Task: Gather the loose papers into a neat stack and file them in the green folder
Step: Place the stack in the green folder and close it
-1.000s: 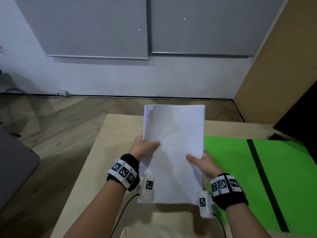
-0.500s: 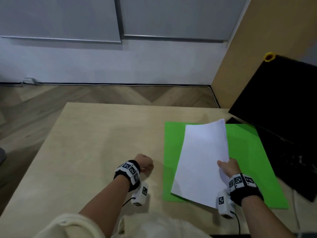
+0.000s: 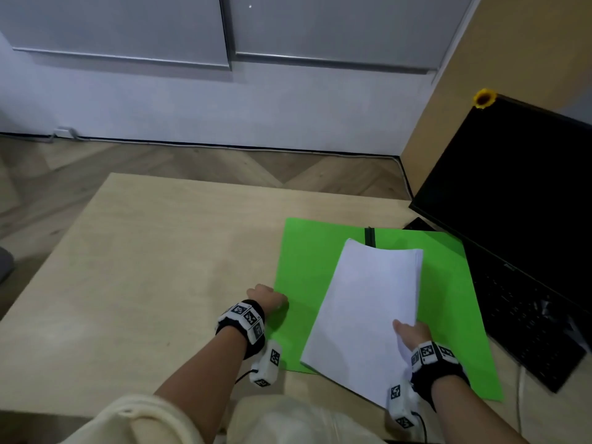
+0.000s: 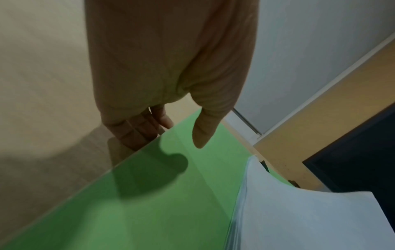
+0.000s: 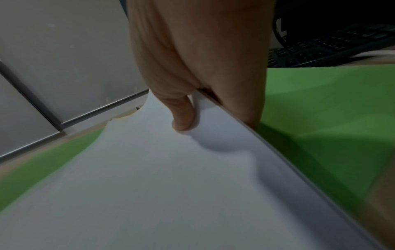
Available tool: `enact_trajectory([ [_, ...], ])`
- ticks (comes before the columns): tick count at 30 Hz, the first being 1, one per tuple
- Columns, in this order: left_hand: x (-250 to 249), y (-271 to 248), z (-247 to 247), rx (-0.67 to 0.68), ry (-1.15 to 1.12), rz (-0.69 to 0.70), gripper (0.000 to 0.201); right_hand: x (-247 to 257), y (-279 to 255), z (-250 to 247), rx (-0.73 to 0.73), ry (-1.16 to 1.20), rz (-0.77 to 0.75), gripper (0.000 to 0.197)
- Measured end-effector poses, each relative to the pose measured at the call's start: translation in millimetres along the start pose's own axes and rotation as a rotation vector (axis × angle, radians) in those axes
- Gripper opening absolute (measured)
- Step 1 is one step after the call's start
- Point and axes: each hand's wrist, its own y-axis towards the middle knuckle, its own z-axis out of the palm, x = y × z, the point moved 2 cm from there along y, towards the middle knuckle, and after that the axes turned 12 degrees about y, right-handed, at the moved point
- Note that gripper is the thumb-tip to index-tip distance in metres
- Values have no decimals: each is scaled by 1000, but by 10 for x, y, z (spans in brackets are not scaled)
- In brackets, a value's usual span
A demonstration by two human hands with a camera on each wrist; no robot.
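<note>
A second ago both hands held the paper stack (image 3: 368, 302) upright over the tabletop. Now only the right hand (image 3: 411, 334) grips it, lower right of frame, over the green folder (image 3: 301, 251). The left hand (image 3: 266, 298) has let go and reached the folder's left edge.

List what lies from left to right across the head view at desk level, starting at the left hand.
left hand → paper stack over the green folder, gripped by the right hand at its near right corner → black keyboard.
</note>
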Motion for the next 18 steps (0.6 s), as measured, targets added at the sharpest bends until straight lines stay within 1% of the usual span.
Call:
enact_trajectory([
  [1,-21,15,16,-20,-33,2,48,-4,18,-7,0,18,2,62],
  [3,-92,12,39,-54,-224,79,25,-26,31,-3,8,32,4,64],
  [4,-118,9,52,-60,-294,123,22,-39,15,-3,13,41,-3,65],
  [7,-151,-5,61,-96,-283,231,43,-110,10,-3,31,98,-21,69],
  [11,-96,-55,-129,-221,-274,275,46,-157,12,-29,81,190,-44,69],
  [15,95,-139,-689,-397,-287,268,47,-102,41,-19,51,237,-145,56],
  [18,273,-251,-1180,-512,-265,250,48,52,-29,143,106,253,-178,47],
])
